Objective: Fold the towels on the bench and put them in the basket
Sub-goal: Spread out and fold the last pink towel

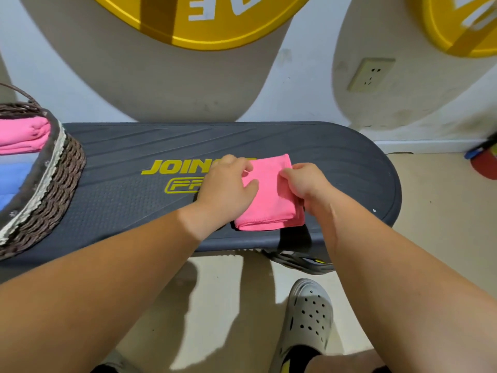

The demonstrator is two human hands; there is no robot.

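While the pink towel (269, 200) lies folded on the bench (121, 162) near its front edge, the left hand (228, 184) and right hand (306, 184) each pinch its fabric from opposite sides. At the bench's left end, the basket (56, 173) holds another folded towel (21, 133).

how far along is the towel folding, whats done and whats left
Done: a folded pink towel and a blue cloth already lie in the basket. In hand: the left hand and right hand both pinch a second pink towel, folded small on the bench. Left: finish that fold and put it in the basket; no other loose towel shows.
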